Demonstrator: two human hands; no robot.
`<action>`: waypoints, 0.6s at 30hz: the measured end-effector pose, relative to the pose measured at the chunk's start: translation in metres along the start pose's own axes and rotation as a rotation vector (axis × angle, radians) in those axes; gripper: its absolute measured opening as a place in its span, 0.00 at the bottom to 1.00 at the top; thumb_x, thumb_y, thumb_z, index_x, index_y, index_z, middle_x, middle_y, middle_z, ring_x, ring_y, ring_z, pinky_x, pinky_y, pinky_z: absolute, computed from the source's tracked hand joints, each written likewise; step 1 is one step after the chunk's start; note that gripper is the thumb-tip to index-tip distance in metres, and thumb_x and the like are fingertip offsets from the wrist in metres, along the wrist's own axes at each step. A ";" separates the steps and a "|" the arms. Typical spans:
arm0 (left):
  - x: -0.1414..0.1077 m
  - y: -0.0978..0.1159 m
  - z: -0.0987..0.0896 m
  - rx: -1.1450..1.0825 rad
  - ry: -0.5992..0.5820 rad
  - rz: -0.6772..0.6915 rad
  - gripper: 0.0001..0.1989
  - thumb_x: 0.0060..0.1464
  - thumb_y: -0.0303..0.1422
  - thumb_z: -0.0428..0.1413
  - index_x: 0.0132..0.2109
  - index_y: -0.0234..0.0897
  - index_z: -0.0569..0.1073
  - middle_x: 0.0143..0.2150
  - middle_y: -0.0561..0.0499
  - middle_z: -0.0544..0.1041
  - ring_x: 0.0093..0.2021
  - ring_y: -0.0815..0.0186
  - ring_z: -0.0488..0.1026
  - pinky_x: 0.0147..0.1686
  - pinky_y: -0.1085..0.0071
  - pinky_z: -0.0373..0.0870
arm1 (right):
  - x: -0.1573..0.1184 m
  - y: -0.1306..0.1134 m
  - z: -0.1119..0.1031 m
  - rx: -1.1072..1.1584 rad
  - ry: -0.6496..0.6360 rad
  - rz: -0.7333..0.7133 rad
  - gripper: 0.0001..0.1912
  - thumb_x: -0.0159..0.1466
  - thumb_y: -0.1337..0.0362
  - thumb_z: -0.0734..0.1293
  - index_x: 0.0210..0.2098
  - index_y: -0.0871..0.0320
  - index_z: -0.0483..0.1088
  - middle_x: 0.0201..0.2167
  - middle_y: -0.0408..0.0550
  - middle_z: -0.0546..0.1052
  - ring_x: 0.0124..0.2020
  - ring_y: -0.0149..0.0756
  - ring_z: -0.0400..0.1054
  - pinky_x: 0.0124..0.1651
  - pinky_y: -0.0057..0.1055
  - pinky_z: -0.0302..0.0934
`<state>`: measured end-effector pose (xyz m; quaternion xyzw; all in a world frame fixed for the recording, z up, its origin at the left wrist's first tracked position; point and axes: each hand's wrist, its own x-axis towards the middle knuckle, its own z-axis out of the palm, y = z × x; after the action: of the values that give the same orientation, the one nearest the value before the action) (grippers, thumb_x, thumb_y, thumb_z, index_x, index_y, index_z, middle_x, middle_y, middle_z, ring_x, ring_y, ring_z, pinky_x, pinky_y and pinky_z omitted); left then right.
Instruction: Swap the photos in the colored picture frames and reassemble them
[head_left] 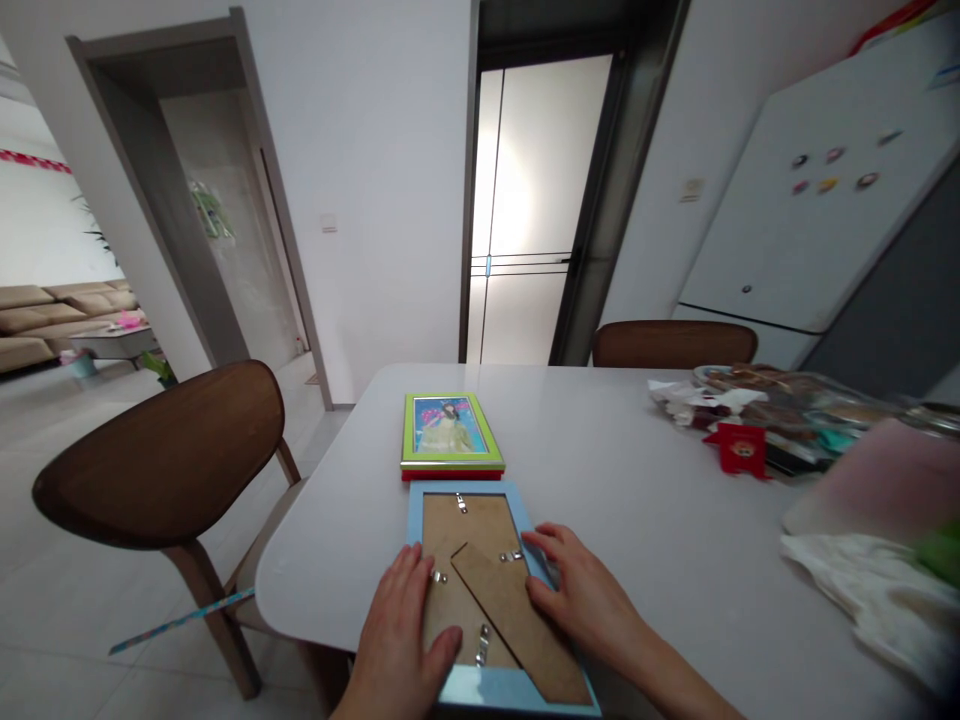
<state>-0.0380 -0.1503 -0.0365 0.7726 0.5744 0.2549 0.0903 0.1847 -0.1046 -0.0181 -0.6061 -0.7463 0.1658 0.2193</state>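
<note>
A light blue picture frame [491,688] lies face down before me, its brown backing board [442,625] and stand [517,610] showing. Several metal clips sit around the board. My left hand [401,625] rests flat over the frame's left rim, fingers stretched and thumb apart on the backing. At the right rim, my right hand [581,590] has its thumb on the stand side and its fingers bent around the edge. Just beyond lies a green picture frame [454,465] face up, with a figure in a pale dress. Something red shows beneath it.
The white table [600,470] carries a heap of plastic bags [795,400], a red packet [742,450] and a white cloth [862,590] at the right. A wooden chair [172,460] stands at the left, another chair [675,345] behind the table.
</note>
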 end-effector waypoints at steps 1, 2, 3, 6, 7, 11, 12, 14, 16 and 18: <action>0.002 -0.003 0.002 -0.023 0.002 -0.042 0.27 0.45 0.30 0.51 0.53 0.26 0.59 0.57 0.35 0.58 0.57 0.55 0.54 0.53 0.55 0.56 | 0.004 0.000 0.001 -0.006 0.007 -0.012 0.21 0.50 0.67 0.58 0.44 0.59 0.66 0.47 0.52 0.64 0.47 0.37 0.59 0.50 0.29 0.52; 0.005 -0.005 0.003 -0.045 0.007 -0.075 0.27 0.45 0.29 0.50 0.53 0.25 0.58 0.57 0.35 0.58 0.57 0.56 0.54 0.53 0.56 0.55 | 0.009 -0.001 0.003 -0.012 0.013 -0.017 0.20 0.50 0.68 0.58 0.42 0.59 0.67 0.48 0.52 0.63 0.48 0.37 0.58 0.52 0.29 0.50; 0.007 -0.006 0.005 -0.067 0.013 -0.101 0.27 0.44 0.28 0.49 0.54 0.26 0.58 0.57 0.36 0.58 0.57 0.58 0.55 0.54 0.57 0.55 | 0.012 -0.002 0.004 -0.018 0.018 -0.015 0.19 0.50 0.68 0.58 0.41 0.60 0.68 0.48 0.52 0.63 0.48 0.37 0.58 0.52 0.29 0.50; 0.010 -0.009 0.007 -0.117 0.043 -0.133 0.26 0.44 0.26 0.48 0.53 0.27 0.59 0.57 0.38 0.59 0.56 0.60 0.57 0.54 0.59 0.55 | 0.020 -0.004 0.010 -0.030 0.053 -0.014 0.15 0.51 0.69 0.58 0.36 0.60 0.71 0.45 0.52 0.63 0.46 0.36 0.60 0.49 0.28 0.52; 0.010 -0.010 0.007 -0.129 0.056 -0.128 0.25 0.44 0.25 0.48 0.53 0.28 0.59 0.57 0.39 0.59 0.56 0.61 0.57 0.54 0.60 0.55 | 0.021 -0.004 0.012 -0.034 0.068 -0.020 0.14 0.52 0.69 0.58 0.35 0.59 0.71 0.44 0.52 0.64 0.44 0.36 0.61 0.48 0.28 0.54; 0.008 -0.010 0.007 -0.159 0.105 -0.098 0.26 0.43 0.24 0.48 0.53 0.30 0.60 0.56 0.40 0.61 0.55 0.61 0.58 0.53 0.60 0.56 | 0.023 -0.006 0.014 -0.061 0.093 -0.029 0.13 0.55 0.67 0.57 0.34 0.58 0.71 0.39 0.50 0.65 0.35 0.34 0.64 0.40 0.28 0.58; 0.008 -0.010 0.008 -0.164 0.114 -0.098 0.26 0.43 0.24 0.48 0.53 0.30 0.60 0.56 0.41 0.61 0.55 0.60 0.59 0.53 0.59 0.57 | 0.023 -0.006 0.013 -0.066 0.088 -0.028 0.13 0.55 0.66 0.56 0.34 0.57 0.70 0.38 0.50 0.65 0.34 0.33 0.64 0.40 0.28 0.58; 0.008 -0.010 0.008 -0.171 0.128 -0.105 0.25 0.43 0.24 0.48 0.52 0.30 0.60 0.55 0.41 0.62 0.55 0.60 0.59 0.53 0.59 0.57 | 0.021 -0.010 0.011 -0.079 0.093 -0.039 0.13 0.56 0.66 0.56 0.36 0.58 0.70 0.39 0.51 0.65 0.36 0.35 0.63 0.41 0.30 0.58; 0.008 -0.009 0.008 -0.179 0.132 -0.116 0.25 0.44 0.23 0.47 0.52 0.28 0.60 0.55 0.40 0.62 0.55 0.60 0.59 0.53 0.61 0.57 | 0.015 -0.017 0.007 -0.090 0.125 -0.091 0.14 0.55 0.66 0.58 0.39 0.58 0.69 0.43 0.54 0.65 0.43 0.40 0.60 0.46 0.35 0.55; 0.008 -0.007 0.007 -0.189 0.136 -0.129 0.24 0.44 0.23 0.46 0.52 0.26 0.61 0.55 0.39 0.62 0.55 0.61 0.59 0.53 0.62 0.56 | 0.007 -0.026 0.004 -0.062 0.093 -0.216 0.14 0.53 0.67 0.60 0.38 0.56 0.70 0.48 0.53 0.63 0.49 0.42 0.55 0.50 0.38 0.50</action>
<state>-0.0389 -0.1392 -0.0438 0.7029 0.6012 0.3533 0.1401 0.1591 -0.1032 -0.0074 -0.5355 -0.8012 0.0900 0.2514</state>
